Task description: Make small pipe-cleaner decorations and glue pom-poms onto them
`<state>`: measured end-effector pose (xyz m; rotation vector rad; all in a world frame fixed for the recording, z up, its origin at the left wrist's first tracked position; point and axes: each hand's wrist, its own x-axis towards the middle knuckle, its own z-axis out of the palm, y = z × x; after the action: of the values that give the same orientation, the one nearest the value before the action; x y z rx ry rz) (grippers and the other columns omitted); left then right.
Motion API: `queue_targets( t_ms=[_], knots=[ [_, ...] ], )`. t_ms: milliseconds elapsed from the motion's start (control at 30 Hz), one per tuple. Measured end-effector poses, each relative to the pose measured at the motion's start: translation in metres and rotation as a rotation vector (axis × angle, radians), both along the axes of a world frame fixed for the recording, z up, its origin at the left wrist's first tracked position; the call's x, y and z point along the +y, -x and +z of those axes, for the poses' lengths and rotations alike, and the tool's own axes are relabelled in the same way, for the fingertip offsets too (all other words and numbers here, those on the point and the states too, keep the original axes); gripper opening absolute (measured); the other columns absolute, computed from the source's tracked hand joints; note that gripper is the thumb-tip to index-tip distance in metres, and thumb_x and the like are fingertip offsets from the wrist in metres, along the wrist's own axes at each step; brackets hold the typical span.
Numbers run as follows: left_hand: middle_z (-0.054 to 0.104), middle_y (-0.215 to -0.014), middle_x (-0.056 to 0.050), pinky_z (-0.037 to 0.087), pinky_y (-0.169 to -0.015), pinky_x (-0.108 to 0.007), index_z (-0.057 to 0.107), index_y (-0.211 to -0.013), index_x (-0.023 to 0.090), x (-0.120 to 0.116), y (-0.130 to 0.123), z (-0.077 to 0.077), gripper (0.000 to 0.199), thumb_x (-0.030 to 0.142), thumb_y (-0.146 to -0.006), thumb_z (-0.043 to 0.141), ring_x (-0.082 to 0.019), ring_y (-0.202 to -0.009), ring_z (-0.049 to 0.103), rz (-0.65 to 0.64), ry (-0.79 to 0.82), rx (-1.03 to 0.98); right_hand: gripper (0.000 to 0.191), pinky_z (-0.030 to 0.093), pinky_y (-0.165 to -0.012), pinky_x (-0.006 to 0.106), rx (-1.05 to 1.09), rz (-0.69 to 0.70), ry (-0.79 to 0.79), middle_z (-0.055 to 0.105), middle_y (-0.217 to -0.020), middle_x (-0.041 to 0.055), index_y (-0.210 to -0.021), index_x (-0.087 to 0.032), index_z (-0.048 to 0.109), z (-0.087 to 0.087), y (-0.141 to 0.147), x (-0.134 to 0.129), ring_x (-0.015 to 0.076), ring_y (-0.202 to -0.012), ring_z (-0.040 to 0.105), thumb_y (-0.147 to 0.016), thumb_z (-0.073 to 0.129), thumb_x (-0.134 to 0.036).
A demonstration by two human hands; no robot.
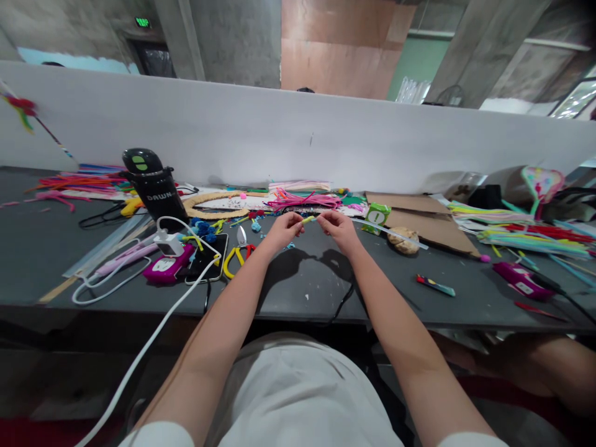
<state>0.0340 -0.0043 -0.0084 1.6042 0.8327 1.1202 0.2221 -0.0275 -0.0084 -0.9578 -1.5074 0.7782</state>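
A small pale yellow-green piece [308, 220] is pinched by my left hand [285, 232], above the middle of the grey table [307, 288]. My right hand [337, 228] has its fingertips pressed together just right of that piece, at a light blue bit; what exactly it grips is too small to tell. A clear strip [395, 232] stretches rightward from beside my right hand. Scissors with yellow and red handles [237, 254] lie left of my hands. Behind them is a bundle of pink fuzzy stems [305, 199].
A black bottle [156, 189], a phone [212, 264], a purple box [168, 264] and a white cable stand or lie left. To the right are a green box [376, 217], cardboard [419, 223], a cutter [435, 285] and a person's leg [535, 366].
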Motion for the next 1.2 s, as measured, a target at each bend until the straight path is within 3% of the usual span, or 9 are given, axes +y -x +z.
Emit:
queue_targets(
  t_ms=[533, 1200],
  knots=[
    [0.060, -0.063, 0.000, 0.044, -0.055, -0.021, 0.057, -0.079, 0.015, 0.0024, -0.0009, -0.0031, 0.017, 0.028, -0.076, 0.068, -0.009, -0.056, 0.055, -0.027, -0.073, 0.048, 0.037, 0.036, -0.052, 0.025, -0.051, -0.047, 0.006, 0.051, -0.058, -0.0023, -0.077, -0.018, 0.063, 0.0045, 0.0028, -0.0033, 0.0104, -0.052, 0.043, -0.072, 0.067, -0.054],
    [0.058, -0.063, 0.000, 0.043, -0.055, -0.022, 0.057, -0.078, 0.016, 0.0042, 0.0003, -0.0051, 0.007, 0.019, -0.076, 0.062, -0.010, -0.055, 0.053, -0.029, -0.121, 0.075, 0.035, 0.036, -0.053, 0.027, -0.059, -0.029, 0.029, 0.053, -0.057, -0.0008, -0.073, -0.017, 0.066, 0.0084, 0.0028, -0.0072, 0.0105, -0.052, 0.042, -0.070, 0.069, -0.052]
  ],
)
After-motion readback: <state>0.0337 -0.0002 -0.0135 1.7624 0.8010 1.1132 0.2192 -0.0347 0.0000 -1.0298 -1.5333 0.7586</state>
